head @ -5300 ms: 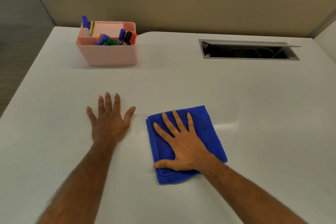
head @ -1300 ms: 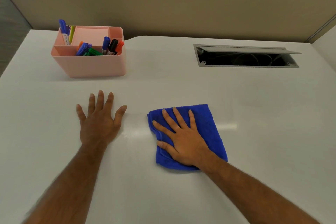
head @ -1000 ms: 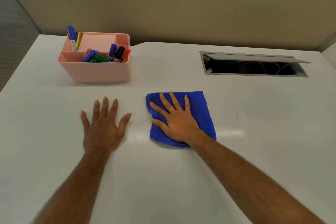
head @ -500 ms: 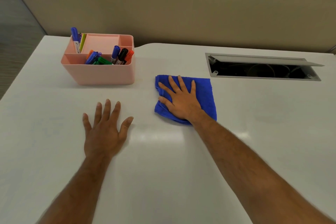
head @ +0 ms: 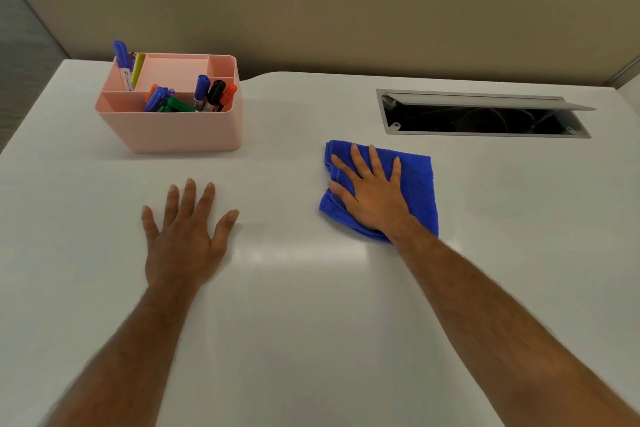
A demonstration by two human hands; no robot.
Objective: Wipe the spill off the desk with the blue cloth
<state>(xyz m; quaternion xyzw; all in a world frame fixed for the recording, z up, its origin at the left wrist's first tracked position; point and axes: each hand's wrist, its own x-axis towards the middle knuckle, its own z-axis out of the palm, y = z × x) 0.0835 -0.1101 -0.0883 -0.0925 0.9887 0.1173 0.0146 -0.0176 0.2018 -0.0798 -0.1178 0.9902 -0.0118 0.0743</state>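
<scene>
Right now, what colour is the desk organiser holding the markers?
Pale pink plastic desk organiser, clearest in the head view.

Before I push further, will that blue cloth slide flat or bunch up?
The blue cloth looks soft and folded, so it is probably floppy. Its left edge is already rumpled beside the right hand, so it may bunch. The desk looks glossy, so it should slide easily.

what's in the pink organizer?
The pink organizer holds coloured markers in front, two pens back left, pink notes behind. Lower parts are hidden by its walls.
</scene>
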